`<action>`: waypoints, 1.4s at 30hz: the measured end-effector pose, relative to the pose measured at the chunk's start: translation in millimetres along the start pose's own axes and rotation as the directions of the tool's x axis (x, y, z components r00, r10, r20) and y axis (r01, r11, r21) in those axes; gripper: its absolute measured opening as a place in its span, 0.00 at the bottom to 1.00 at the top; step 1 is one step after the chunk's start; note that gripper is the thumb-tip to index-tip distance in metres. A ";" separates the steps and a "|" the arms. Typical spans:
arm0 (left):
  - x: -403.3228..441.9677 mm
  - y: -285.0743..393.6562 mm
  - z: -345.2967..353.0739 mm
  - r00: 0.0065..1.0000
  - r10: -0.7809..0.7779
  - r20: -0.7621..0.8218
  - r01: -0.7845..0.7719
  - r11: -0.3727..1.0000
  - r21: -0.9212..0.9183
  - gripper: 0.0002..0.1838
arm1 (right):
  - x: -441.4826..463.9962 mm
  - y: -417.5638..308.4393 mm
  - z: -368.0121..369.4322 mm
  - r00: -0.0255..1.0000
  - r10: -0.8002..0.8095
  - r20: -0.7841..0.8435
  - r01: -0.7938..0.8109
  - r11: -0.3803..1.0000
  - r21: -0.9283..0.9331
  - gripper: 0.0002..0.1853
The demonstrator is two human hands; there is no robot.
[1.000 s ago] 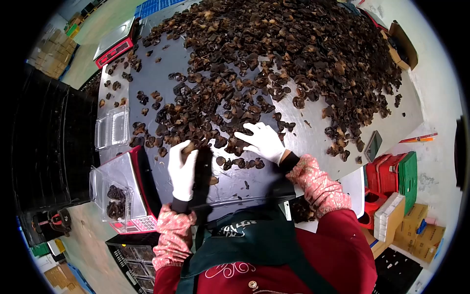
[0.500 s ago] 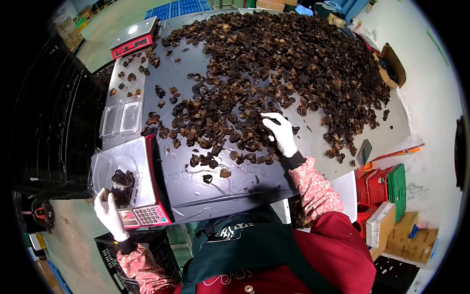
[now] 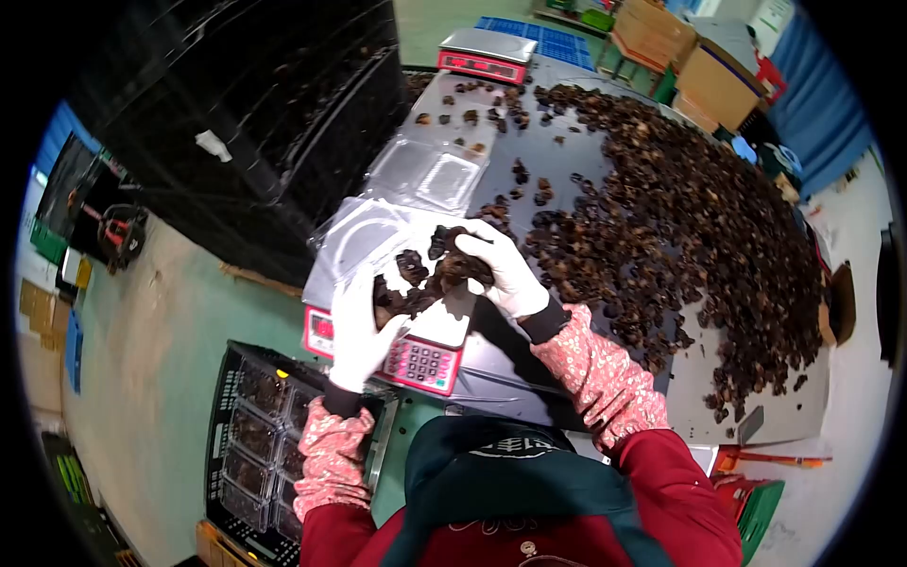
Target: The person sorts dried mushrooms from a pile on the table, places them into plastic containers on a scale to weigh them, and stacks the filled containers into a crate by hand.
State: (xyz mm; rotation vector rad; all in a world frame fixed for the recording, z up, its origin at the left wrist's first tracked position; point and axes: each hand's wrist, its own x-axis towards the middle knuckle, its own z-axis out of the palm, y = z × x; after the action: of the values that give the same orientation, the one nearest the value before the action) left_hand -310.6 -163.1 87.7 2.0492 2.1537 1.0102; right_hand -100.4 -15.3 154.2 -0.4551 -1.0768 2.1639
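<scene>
Away from the heap, the right hand (image 3: 508, 272) has been brought over the near tray (image 3: 331, 248), and the view has been swung left. Both forearms are angled inward, wrapped in crinkled floral sleeves (image 3: 605, 378). A dark clump (image 3: 465, 268) is being gripped by the right hand, thumb and fingers bent around it. White-gloved too, the left hand (image 3: 361, 335) is held palm inward at the tray's near left side, thumb apart; whether anything is pinched by it cannot be told.

Down to the left, clear packs (image 3: 248, 433) of dark pieces are held in a black crate (image 3: 215, 472). Between the hands, more curled, ruffled pieces (image 3: 412, 267) are contained in the thin, glossy tray, which is borne by the red scale (image 3: 321, 331). Just beyond, a second clear tray (image 3: 430, 175) is laid on the table (image 3: 557, 146), its ribbed plastic caught by the light. To the right, a broad heap (image 3: 699, 198) is spread, brown and black, wrinkled and irregular. At the far edge, another scale (image 3: 487, 57) is seen, flat metal plate on top, near a blue slatted pallet (image 3: 557, 42).
</scene>
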 end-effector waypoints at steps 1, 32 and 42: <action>-1.1 -1.0 0.0 1.000 -0.022 -0.016 0.021 0.997 -0.072 0.48 | 14.4 9.1 9.6 1.000 -0.011 0.018 0.013 0.994 -0.109 0.13; 16.8 78.9 24.7 0.984 -0.022 -0.178 -0.014 0.980 -0.200 0.26 | -33.6 37.5 -2.8 0.895 -0.356 0.269 0.420 0.468 -0.778 0.35; -16.8 234.6 160.4 0.747 0.466 0.473 -0.052 0.752 -0.658 0.24 | -388.6 21.6 -150.4 0.445 -0.297 -0.845 -0.181 0.894 -0.410 0.11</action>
State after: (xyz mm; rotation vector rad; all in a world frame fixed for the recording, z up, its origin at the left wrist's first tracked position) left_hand -30.6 -121.3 57.2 1.9835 1.0268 0.7424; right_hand 253.7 -210.8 51.9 -1.5616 -0.8700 1.1748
